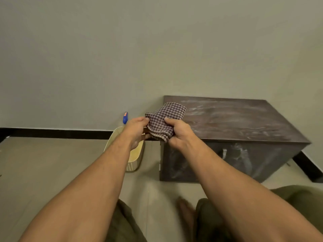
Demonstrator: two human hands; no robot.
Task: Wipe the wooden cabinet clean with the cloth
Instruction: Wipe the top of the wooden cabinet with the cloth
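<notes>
A low dark wooden cabinet (236, 123) stands against the wall at the right, its top and front smeared with whitish dust. I hold a checked purple-and-cream cloth (164, 117) in the air just above the cabinet's near left corner. My left hand (138, 130) pinches the cloth's left edge. My right hand (178, 133) grips its lower right part, fingers curled round the bunched fabric. The top of the cloth folds over toward the cabinet.
A cream basket (134, 158) sits on the floor left of the cabinet, partly behind my left arm. A blue object (125, 117) stands by the wall above it. My knees in dark green trousers (297, 198) show at the bottom. A black skirting (52, 132) runs along the wall.
</notes>
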